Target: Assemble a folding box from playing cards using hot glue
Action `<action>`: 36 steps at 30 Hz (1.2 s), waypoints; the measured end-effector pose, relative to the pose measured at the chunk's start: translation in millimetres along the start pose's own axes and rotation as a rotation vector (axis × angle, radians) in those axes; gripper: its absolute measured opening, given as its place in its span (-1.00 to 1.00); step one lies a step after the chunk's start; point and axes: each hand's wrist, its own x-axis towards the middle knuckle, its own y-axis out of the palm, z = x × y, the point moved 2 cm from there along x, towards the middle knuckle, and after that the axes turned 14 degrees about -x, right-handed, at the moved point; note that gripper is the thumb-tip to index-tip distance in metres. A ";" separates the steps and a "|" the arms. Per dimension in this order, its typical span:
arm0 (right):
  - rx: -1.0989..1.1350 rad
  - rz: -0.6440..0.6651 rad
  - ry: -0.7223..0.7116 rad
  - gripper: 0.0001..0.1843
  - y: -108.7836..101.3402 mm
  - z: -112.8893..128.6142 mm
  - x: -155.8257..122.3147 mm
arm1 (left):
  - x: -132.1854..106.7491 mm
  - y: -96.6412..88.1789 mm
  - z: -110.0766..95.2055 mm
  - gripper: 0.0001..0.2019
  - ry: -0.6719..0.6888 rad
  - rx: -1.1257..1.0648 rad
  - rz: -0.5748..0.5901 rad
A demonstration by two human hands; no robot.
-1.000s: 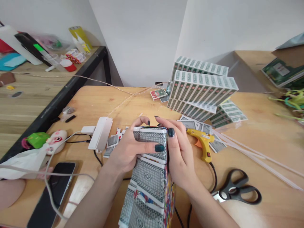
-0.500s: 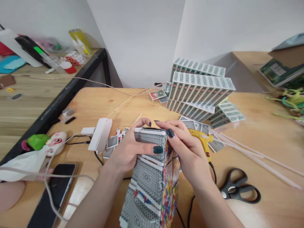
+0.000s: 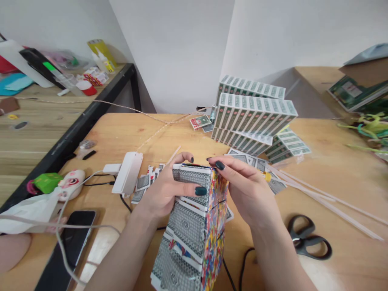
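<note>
A tall block built of playing cards stands in front of me, grey patterned backs facing me and colourful card faces on its right side. My left hand wraps round its upper left, thumb across the front. My right hand rests against the top right edge, fingers curled over the top rim. A yellow glue gun lies behind my right hand, mostly hidden by it.
Stacked card packs stand at the back. Loose cards, a white power strip and a phone lie to the left. Black scissors and clear glue sticks lie to the right.
The card block has turned so its colourful right side shows more. My right hand has shifted right and back, covering the glue gun.
</note>
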 end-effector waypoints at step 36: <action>-0.671 -0.064 -0.727 -0.61 -0.1 18.9 -12.4 | 0.3 -2.2 -1.9 -0.46 0.039 -0.166 -0.081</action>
